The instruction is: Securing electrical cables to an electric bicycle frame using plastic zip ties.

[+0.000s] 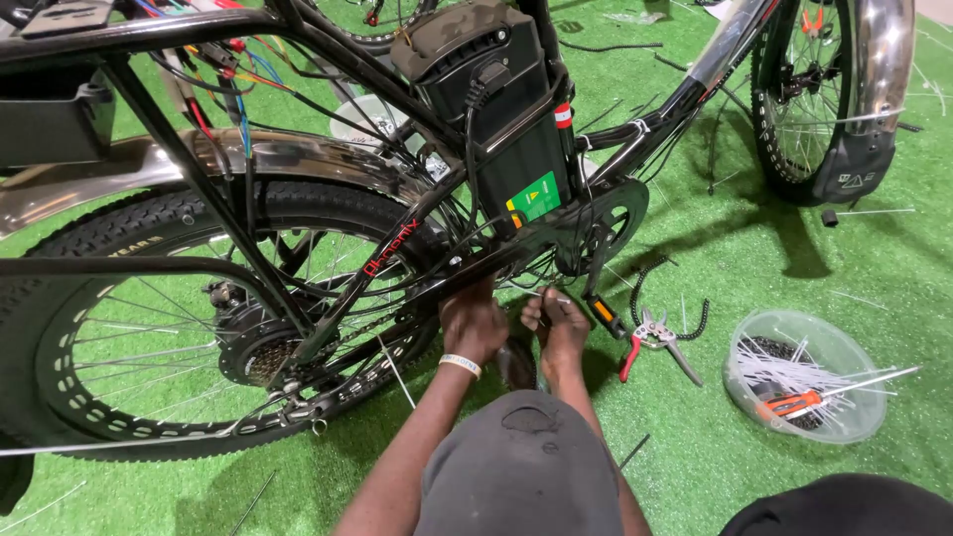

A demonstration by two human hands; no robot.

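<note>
A thin white cable tie (552, 296) is pinched at the lower frame tube (476, 260) of the black bicycle, just below the battery (516, 149) and just left of the chainring (608, 220). Its long axis runs roughly level, along the tube. It lies directly ahead of and slightly above both hands, at their fingertips.

The right hand (558, 323) is the nearer one: its fingers are closed on the tie. The left hand (473, 320), with a pale wristband, is raised to the underside of the tube just left of the tie, fingers curled against it; whether anything is gripped in it cannot be told. The two hands are held close together, a narrow gap between them.

Right of the chainring, on the green artificial grass (735, 268), a pair of red-handled cutters (653, 337) is laid beside a coiled black cable (695, 316), near the right hand. Further right a clear plastic bowl (802, 373) is set on the grass; in it a bundle of white cable ties is heaped, with an orange-handled tool (794, 403) resting across them and its metal shaft projecting over the rim.

Left of the chainring the rear wheel (199, 328) with its hub and sprockets is seen. Loose clipped tie ends are scattered over the grass.
</note>
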